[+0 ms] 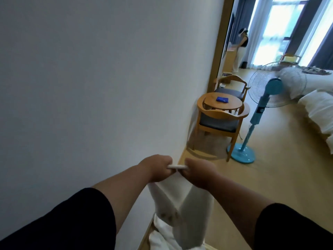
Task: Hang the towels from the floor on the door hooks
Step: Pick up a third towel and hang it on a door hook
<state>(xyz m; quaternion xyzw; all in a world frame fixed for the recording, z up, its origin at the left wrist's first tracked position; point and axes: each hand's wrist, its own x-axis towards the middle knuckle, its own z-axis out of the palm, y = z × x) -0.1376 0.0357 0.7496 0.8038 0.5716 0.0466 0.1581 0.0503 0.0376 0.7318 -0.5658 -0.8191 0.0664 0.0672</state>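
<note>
A white towel (182, 201) hangs down between my two hands, close to the white wall (90, 87). My left hand (156, 168) and my right hand (198, 173) are both shut on its top edge, a short stretch of hem pulled taut between them. The towel's lower part drapes past my forearms. More white cloth (160, 237) lies bunched on the floor at the wall's foot. No door hook shows in this view.
Ahead along the wall stand a wooden chair (219, 121), a round wooden table (223, 101) with a blue item on it and a second chair. A teal standing fan (259, 112) is beside them. A bed with white bedding (319, 109) lies at right. A person stands far off by the curtains.
</note>
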